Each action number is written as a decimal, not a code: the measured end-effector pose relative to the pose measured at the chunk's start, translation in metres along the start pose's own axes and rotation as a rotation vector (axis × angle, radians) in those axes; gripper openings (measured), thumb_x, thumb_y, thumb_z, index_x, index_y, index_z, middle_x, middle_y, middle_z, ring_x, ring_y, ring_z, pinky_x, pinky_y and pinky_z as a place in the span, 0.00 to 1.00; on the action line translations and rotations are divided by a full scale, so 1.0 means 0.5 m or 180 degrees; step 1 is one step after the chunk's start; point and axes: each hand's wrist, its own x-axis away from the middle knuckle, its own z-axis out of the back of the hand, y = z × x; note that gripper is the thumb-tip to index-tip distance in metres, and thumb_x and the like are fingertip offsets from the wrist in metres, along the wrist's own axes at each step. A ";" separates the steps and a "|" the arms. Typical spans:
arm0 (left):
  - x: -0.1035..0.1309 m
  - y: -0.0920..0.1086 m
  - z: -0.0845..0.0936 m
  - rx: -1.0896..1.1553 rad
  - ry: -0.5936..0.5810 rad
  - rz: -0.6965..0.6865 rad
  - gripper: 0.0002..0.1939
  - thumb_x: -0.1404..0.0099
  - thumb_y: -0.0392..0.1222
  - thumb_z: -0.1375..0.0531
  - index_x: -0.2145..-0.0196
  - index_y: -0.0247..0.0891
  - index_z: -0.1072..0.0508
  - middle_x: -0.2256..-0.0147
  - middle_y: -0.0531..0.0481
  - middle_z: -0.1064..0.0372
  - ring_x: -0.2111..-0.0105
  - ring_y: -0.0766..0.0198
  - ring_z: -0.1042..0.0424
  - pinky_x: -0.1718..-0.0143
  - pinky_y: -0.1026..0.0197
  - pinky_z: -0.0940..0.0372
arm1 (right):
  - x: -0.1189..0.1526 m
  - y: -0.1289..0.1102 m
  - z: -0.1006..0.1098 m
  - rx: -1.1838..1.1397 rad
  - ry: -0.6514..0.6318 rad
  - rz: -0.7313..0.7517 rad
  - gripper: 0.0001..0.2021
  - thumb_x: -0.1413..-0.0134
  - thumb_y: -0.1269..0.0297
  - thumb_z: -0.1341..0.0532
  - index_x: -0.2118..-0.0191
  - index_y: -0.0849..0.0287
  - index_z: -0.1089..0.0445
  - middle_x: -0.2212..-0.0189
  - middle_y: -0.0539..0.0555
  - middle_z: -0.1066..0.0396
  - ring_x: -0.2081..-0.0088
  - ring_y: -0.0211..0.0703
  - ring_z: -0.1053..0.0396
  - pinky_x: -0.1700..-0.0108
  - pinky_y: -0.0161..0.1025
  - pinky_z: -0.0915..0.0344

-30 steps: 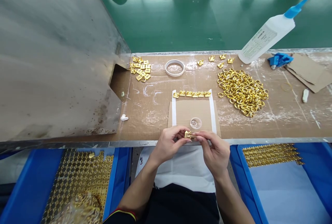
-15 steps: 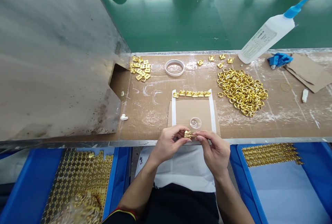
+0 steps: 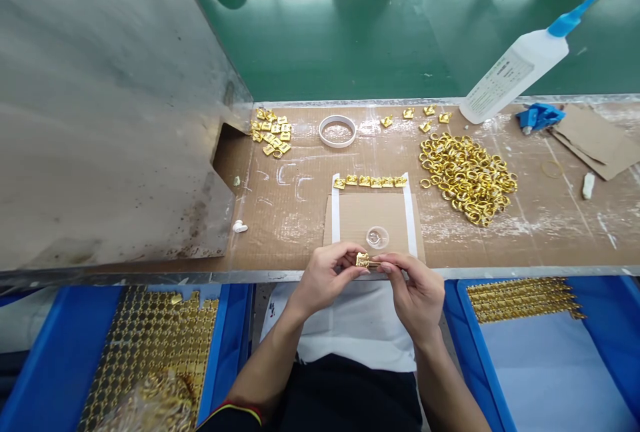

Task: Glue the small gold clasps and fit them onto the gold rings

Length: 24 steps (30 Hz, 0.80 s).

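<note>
Left hand (image 3: pixel 325 275): grip pinched on a small gold piece (image 3: pixel 362 259), held between thumb and fingers.
Right hand (image 3: pixel 419 289): grip closed, fingertips and thumb, on a thin stick (image 3: pixel 375 263) pointing toward the left hand.
Stick tip: at the right side of the gold piece; too small to tell whether it touches.
Position of gold piece: between the two hands, over the near edge of the counter (image 3: pixel 285 232).
Clear dish (image 3: pixel 383 239): just beyond the hands, on a cardboard pad (image 3: pixel 360 215); contents not readable.
Pad: a white tape strip (image 3: pixel 335 219) down each side.
Row of gold pieces (image 3: pixel 376 182): six, side by side, along the far ends of the strips.
Loose gold pieces (image 3: pixel 409 113): five, spread near the far edge.
Gold rings (image 3: pixel 467 179): heaped to the right of the pad.
Left cluster (image 3: pixel 273 131): more gold pieces, grouped close to the metal housing (image 3: pixel 110 119).
Tape roll (image 3: pixel 337 144): lying flat between that cluster and the loose pieces.
Bottle (image 3: pixel 515 75): white, blue nozzle, behind the heap.
Blue trays (image 3: pixel 65 352): one below each side of the person, both holding gold items.
</note>
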 end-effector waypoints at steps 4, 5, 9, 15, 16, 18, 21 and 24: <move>0.000 0.001 0.000 0.0000 0.0011 -0.0018 0.07 0.36 0.39 0.33 0.61 0.35 0.23 0.70 0.50 0.25 0.71 0.65 0.26 0.69 0.66 0.30 | -0.002 -0.002 -0.002 -0.0003 -0.0013 -0.0001 0.07 0.34 0.72 0.38 0.60 0.54 0.24 0.66 0.51 0.19 0.68 0.43 0.20 0.64 0.37 0.22; -0.001 0.002 -0.001 0.0002 0.0008 -0.0027 0.07 0.36 0.39 0.33 0.61 0.35 0.23 0.70 0.50 0.25 0.71 0.65 0.26 0.69 0.66 0.30 | -0.003 -0.003 -0.002 -0.0015 -0.0033 0.0011 0.07 0.34 0.72 0.38 0.60 0.54 0.24 0.66 0.51 0.19 0.68 0.43 0.20 0.63 0.37 0.22; -0.001 0.002 -0.001 -0.0014 0.0005 -0.0041 0.07 0.36 0.39 0.33 0.61 0.36 0.24 0.70 0.50 0.24 0.71 0.64 0.25 0.69 0.66 0.30 | -0.005 -0.005 -0.002 0.0009 -0.0070 0.0058 0.07 0.34 0.72 0.38 0.60 0.54 0.24 0.67 0.51 0.19 0.68 0.43 0.21 0.64 0.37 0.22; 0.000 0.002 -0.001 -0.0157 0.0024 -0.0039 0.07 0.36 0.40 0.33 0.62 0.35 0.24 0.70 0.49 0.25 0.71 0.64 0.25 0.69 0.66 0.30 | -0.001 0.002 0.006 0.0095 -0.0058 0.0071 0.06 0.33 0.71 0.39 0.59 0.54 0.24 0.67 0.52 0.19 0.68 0.43 0.21 0.64 0.38 0.22; 0.000 0.002 -0.001 -0.0198 0.0044 -0.0051 0.07 0.36 0.40 0.33 0.62 0.35 0.24 0.70 0.49 0.25 0.71 0.64 0.25 0.69 0.66 0.30 | -0.004 0.004 0.006 0.0083 -0.0010 0.0090 0.06 0.33 0.71 0.39 0.59 0.54 0.24 0.67 0.52 0.20 0.68 0.43 0.21 0.64 0.38 0.23; 0.000 0.001 -0.002 -0.0287 0.0114 -0.0082 0.08 0.36 0.42 0.32 0.62 0.35 0.24 0.71 0.49 0.25 0.71 0.64 0.25 0.70 0.66 0.31 | -0.014 0.009 0.007 0.0109 0.0213 0.0198 0.06 0.34 0.71 0.38 0.59 0.53 0.23 0.66 0.52 0.21 0.67 0.44 0.22 0.63 0.38 0.23; 0.001 -0.001 -0.003 -0.0347 0.0203 -0.0100 0.10 0.37 0.43 0.32 0.61 0.35 0.24 0.71 0.50 0.25 0.72 0.64 0.25 0.71 0.66 0.31 | -0.038 0.022 0.004 0.0327 0.0446 0.0428 0.07 0.35 0.71 0.36 0.60 0.53 0.22 0.67 0.52 0.23 0.66 0.44 0.24 0.63 0.39 0.25; 0.002 -0.002 -0.004 -0.0319 0.0198 -0.0105 0.10 0.37 0.43 0.32 0.61 0.36 0.24 0.71 0.50 0.25 0.72 0.65 0.26 0.71 0.66 0.31 | -0.057 0.037 0.001 0.0570 0.0218 0.0480 0.07 0.35 0.70 0.37 0.62 0.52 0.21 0.68 0.52 0.27 0.67 0.43 0.26 0.66 0.38 0.27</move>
